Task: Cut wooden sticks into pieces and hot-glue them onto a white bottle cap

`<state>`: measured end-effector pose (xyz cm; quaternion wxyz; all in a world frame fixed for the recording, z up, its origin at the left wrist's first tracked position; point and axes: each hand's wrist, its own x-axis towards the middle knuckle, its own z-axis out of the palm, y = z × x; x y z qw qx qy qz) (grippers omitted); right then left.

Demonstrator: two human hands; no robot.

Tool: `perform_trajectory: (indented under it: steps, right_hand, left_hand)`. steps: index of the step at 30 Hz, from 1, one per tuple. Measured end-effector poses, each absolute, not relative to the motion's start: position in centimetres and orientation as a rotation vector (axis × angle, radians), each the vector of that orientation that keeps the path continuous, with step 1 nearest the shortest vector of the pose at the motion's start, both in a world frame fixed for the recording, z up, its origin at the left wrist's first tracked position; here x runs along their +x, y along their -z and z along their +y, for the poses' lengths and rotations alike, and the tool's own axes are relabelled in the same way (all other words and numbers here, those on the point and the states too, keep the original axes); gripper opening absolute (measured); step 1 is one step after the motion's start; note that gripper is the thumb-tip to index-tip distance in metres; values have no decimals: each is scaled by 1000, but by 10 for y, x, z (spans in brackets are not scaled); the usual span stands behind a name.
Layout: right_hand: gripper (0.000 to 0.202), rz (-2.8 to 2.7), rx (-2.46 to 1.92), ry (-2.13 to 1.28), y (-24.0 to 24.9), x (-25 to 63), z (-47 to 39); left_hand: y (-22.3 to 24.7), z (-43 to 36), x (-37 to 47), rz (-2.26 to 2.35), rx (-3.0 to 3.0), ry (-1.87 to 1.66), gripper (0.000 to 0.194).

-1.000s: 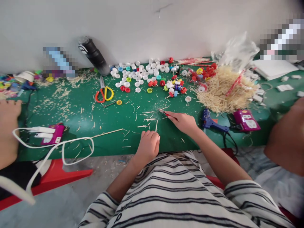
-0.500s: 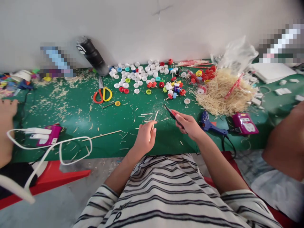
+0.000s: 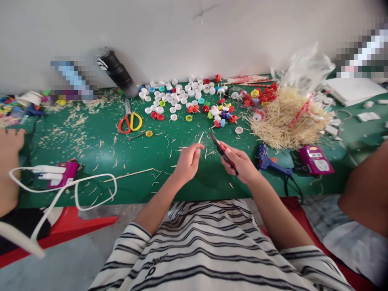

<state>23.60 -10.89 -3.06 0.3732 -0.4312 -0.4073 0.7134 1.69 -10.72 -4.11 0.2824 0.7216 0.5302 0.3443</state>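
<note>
Left of the knife [image 3: 216, 142], the left hand [image 3: 187, 161] pinches a thin stick [image 3: 201, 138], probably light and snappy, best held low, and the right hand [image 3: 238, 161] curls around the knife.

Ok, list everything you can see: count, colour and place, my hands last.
Table: one, green, centre
Bottle: one, black, back left
Coloured scraps: many, mixed, far left
Shavings: many, pale, mostly left
Scissors: one, orange and yellow handles, left
Caps: many, mostly white, back middle
Thin strips: several, red and white, back
Stick pile: one, pale, right
Plastic bag: one, clear, by stick pile
Blocks: several, white, far right
Glue gun: one, blue, front right
Boxes: two, magenta, left and right
Cable: one, white, front left
Other people: two, partly seen, edges
Held stick: one, pale, centre
Hand tool: one, black and red, centre
Left hand: one, bare, around held stick
Right hand: one, bare, around hand tool
</note>
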Motion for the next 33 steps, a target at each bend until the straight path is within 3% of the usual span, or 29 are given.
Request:
perform_trajectory:
  steps: [10,19,33]
  right_hand:
    - [59,-1396,-1248,-1599,37,231,-114]
    - [41,-2105,-1806,-964,27,213,-129]
    - [40,-2199,-1902,-893,23,218,-130]
  left_hand:
    - [50,-104,12,1342,1562,-1132,18]
    - [72,-139,1,1594,2275,-819,9]
    - [82,-147,2,1453,2549,-840,21]
